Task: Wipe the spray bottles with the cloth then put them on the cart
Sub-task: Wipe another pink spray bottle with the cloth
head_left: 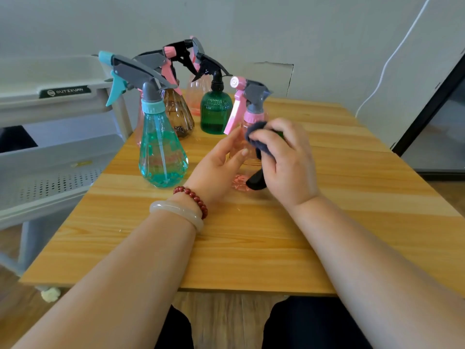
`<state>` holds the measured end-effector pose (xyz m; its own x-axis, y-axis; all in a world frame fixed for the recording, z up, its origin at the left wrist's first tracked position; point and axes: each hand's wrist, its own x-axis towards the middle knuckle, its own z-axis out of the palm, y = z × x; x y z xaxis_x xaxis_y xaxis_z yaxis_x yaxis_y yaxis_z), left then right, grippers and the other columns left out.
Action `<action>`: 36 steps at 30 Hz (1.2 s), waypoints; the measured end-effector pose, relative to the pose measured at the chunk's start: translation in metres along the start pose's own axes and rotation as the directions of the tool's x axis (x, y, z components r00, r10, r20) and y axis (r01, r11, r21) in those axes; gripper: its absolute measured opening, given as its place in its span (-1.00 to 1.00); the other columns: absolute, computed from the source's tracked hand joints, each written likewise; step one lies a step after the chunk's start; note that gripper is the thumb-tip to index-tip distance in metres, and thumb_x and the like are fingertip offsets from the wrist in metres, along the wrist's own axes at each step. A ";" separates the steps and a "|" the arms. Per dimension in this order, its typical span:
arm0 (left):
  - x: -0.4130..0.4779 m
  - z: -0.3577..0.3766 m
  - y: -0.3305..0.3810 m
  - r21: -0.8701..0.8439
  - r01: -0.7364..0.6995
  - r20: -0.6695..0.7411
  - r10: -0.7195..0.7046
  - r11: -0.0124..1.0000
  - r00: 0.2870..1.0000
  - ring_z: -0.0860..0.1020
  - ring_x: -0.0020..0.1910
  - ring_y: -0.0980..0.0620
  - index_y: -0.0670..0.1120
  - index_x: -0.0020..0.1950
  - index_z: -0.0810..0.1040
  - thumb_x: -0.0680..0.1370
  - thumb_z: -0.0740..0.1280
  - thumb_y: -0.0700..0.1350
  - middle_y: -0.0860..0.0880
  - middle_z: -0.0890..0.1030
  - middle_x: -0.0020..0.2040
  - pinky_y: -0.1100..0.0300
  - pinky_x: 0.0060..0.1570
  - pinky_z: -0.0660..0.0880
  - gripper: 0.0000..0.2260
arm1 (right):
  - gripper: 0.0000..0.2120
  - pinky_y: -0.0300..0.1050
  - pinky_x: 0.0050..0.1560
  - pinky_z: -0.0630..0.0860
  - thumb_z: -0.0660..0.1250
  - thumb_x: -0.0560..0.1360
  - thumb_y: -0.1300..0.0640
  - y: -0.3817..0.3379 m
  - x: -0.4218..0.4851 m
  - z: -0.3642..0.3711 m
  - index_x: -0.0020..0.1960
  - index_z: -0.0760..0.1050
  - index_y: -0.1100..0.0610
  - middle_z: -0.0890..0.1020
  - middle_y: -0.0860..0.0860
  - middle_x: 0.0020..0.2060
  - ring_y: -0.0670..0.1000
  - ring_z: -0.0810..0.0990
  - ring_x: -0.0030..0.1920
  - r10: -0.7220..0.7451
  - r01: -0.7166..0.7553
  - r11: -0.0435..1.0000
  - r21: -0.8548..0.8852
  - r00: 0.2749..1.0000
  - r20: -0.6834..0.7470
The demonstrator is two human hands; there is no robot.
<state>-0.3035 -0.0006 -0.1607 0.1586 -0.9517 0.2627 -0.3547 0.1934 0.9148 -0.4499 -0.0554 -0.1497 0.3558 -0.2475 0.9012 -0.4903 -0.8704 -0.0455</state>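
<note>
My right hand [281,157] is curled tight around the bunched dark cloth [256,132], pressing it against the shoulder of the pink spray bottle [251,117], just under its collar. My left hand [219,159] steadies the same bottle from the other side, with the thumb across the front and the fingers, nearly straight, along its flank, so the body is held between them. The bottle stands upright near the middle of the wooden table [251,235], its pink trigger pointing towards my left. Something dark hangs below my right palm and reaches the tabletop; I can't tell whether it is the loose end of the cloth.

Just left of my hands stands the teal bottle [161,147], the nearest of the rest. Behind it are the brown bottle [180,114] and the green bottle [215,112], with a pale pink bottle [195,96] further back, all huddled close together at the far left of the table.

The grey cart [63,152] sits against the table's left edge. On the shelves I can see, no bottle has arrived. So I judge the job barely begun — this pink one is mid-wipe and not yet moved, and at least four more wait to be wiped and carried over.
</note>
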 end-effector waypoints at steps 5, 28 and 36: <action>0.001 0.001 -0.003 0.014 -0.009 -0.011 0.009 1.000 1.000 0.39 0.31 0.36 0.13 0.56 0.24 0.66 0.24 -0.04 0.23 0.44 0.36 0.56 0.17 0.33 -0.54 | -0.84 -0.10 0.08 0.44 0.32 0.48 0.37 0.000 -0.005 -0.006 -0.01 0.65 0.28 0.60 0.20 -0.07 0.22 0.56 -0.03 -0.022 0.021 1.000 0.022 0.998 0.052; -0.001 -0.002 -0.005 -0.117 -0.005 -0.059 -0.002 0.993 0.998 0.49 0.30 0.26 0.01 0.49 0.39 0.55 0.32 -0.07 0.18 0.56 0.31 0.13 0.39 0.39 -0.51 | -0.86 -0.32 0.07 0.42 0.33 0.44 0.38 -0.001 -0.009 0.005 -0.04 0.61 0.30 0.59 0.13 -0.07 0.02 0.54 0.00 0.205 -0.202 0.938 0.281 0.979 0.019; -0.003 0.004 0.000 0.049 -0.047 -0.134 0.053 0.998 0.990 0.45 0.07 0.49 0.13 0.37 0.39 0.57 0.36 0.03 0.30 0.50 0.13 0.62 0.04 0.34 -0.62 | -0.84 -0.46 -0.08 0.40 0.33 0.52 0.25 -0.006 -0.004 -0.005 0.01 0.46 0.02 0.56 -0.21 -0.14 -0.32 0.54 -0.11 0.596 -0.544 0.712 0.444 0.803 0.027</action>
<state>-0.3080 0.0015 -0.1633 0.2616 -0.8995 0.3500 -0.4067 0.2261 0.8851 -0.4523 -0.0470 -0.1505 0.0151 -0.7289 0.6844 -0.1895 -0.6742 -0.7138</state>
